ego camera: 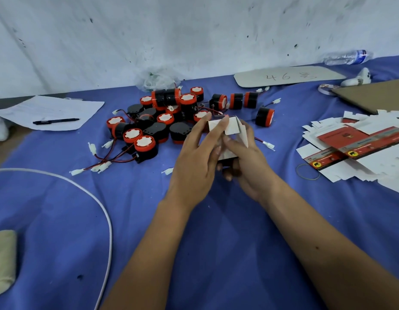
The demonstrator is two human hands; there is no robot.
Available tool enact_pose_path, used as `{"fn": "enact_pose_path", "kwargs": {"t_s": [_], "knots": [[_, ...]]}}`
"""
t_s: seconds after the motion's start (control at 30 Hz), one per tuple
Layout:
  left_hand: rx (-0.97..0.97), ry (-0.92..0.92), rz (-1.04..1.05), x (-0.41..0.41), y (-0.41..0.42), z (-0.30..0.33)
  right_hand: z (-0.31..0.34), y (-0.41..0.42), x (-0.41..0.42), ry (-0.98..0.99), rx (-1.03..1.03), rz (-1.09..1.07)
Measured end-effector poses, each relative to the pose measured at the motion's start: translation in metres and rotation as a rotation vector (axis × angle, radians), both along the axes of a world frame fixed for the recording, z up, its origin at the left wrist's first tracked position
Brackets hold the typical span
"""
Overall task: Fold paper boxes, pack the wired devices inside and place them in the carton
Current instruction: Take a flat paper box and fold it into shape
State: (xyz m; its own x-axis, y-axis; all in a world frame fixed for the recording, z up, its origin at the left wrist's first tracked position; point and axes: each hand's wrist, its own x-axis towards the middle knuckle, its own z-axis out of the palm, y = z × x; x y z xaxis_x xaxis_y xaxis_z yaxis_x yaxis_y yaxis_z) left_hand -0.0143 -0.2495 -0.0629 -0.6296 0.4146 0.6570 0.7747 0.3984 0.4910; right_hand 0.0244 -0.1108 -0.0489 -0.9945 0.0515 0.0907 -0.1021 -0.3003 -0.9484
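Observation:
Between both hands, above the blue tablecloth, I hold a small white paper box (232, 128) with its flaps partly folded. My left hand (197, 153) lies along its left side, fingers stretched up over the top flap. My right hand (244, 159) grips the box from below and the right, thumb on its front. A pile of black-and-red round wired devices (167, 121) with white connectors lies just behind the hands. Flat unfolded box blanks (359, 142), white with red and black print, are stacked at the right. What is inside the box is hidden.
A brown cardboard sheet (373, 95) lies at the far right, a grey card marked "46" (288, 76) behind it. Paper with a black pen (55, 121) is at the left. A white cable (93, 198) curves across the near left. A water bottle (348, 57) lies by the wall.

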Motion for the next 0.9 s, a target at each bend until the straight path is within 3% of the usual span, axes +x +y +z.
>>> {"fn": "enact_pose_path", "kwargs": {"t_s": [0.1, 0.23, 0.4, 0.5, 0.57, 0.67, 0.9], "knots": [[0.029, -0.046, 0.038, -0.001, -0.001, 0.000, 0.003, -0.001, 0.003, 0.073, 0.017, 0.165], [0.192, -0.019, 0.143, 0.000, -0.001, 0.001, 0.011, -0.004, 0.004, 0.087, -0.137, 0.341], [0.233, -0.075, 0.101, 0.007, 0.010, 0.002, 0.002, -0.005, -0.001, 0.017, -0.008, 0.042], [0.322, -0.242, -0.065, 0.010, 0.006, 0.007, -0.002, -0.004, -0.001, 0.022, 0.043, -0.016], [0.281, -0.291, -0.121, 0.008, -0.003, 0.008, -0.001, -0.003, -0.001, 0.007, 0.066, -0.028], [0.141, -0.232, -0.121, 0.001, -0.010, 0.007, -0.003, 0.001, -0.003, -0.005, 0.162, -0.068], [0.073, 0.004, 0.002, -0.004, -0.012, 0.005, -0.012, 0.001, -0.005, 0.043, 0.492, -0.162]]}}
